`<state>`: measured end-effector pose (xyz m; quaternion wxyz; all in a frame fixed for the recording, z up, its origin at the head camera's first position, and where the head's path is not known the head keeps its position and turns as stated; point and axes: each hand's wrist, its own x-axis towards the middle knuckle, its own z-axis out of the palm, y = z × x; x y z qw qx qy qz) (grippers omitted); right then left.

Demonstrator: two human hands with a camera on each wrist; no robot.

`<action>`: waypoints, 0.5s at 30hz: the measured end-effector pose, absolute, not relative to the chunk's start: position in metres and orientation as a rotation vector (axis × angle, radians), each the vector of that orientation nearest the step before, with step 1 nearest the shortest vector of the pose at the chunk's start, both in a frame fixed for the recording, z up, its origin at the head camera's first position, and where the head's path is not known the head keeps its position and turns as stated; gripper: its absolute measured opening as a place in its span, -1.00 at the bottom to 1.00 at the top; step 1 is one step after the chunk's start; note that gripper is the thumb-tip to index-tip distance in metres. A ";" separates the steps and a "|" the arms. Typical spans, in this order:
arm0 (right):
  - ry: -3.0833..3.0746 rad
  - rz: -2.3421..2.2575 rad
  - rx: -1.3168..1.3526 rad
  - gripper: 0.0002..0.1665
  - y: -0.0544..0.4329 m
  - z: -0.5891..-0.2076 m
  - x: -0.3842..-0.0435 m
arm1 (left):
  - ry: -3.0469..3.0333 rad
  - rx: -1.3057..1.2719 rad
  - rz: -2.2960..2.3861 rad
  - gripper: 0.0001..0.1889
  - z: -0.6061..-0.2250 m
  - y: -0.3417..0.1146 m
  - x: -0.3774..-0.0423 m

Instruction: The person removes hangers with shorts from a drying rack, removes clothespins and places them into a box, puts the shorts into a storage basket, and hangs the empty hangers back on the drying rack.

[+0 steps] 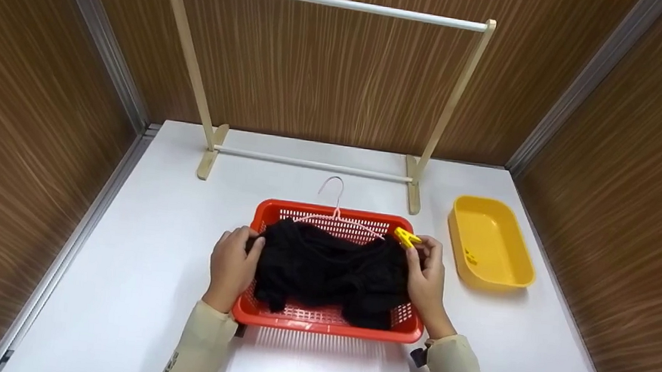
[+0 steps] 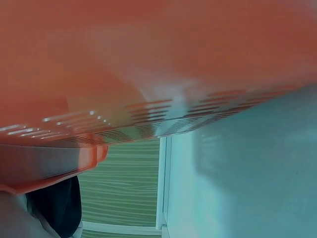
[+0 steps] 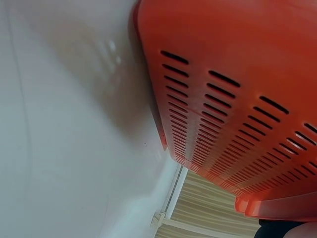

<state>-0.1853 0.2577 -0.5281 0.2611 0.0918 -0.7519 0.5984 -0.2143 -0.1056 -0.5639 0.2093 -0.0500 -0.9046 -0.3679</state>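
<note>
A black garment [image 1: 330, 267] lies bunched across the red basket [image 1: 318, 327], with a pink hanger [image 1: 337, 213] at its upper edge, hook pointing to the back. My left hand [image 1: 233, 264] grips the garment's left side over the basket rim, thumb on top. At the opposite side my right hand [image 1: 428, 278] pinches the garment between thumb and fingers. A yellow clothespin [image 1: 407, 237] sits at the garment's right shoulder, right by my right thumb and fingers. Both wrist views mostly show the basket's slotted outer wall [image 3: 223, 114], with some black cloth [image 2: 59, 206] beside the left hand.
Behind the basket stands a wooden rack with a white top bar [image 1: 329, 0] and a lower bar [image 1: 315, 163]. To the right is a yellow tray [image 1: 492, 224] with small yellow clothespins [image 1: 470, 257] inside. Wood-grain panels [image 1: 637, 177] enclose the white table [image 1: 122, 240].
</note>
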 end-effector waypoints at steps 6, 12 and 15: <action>-2.061 1.628 0.231 -0.65 0.257 -0.530 -0.185 | -2.530 -0.114 -1.035 -0.80 -0.565 -0.107 -0.212; -2.077 1.571 0.203 -0.65 0.257 -0.527 -0.184 | -2.521 -0.125 -1.036 -0.80 -0.563 -0.105 -0.212; -2.079 1.500 0.217 -0.65 0.257 -0.525 -0.185 | -2.506 -0.131 -1.031 -0.81 -0.562 -0.104 -0.214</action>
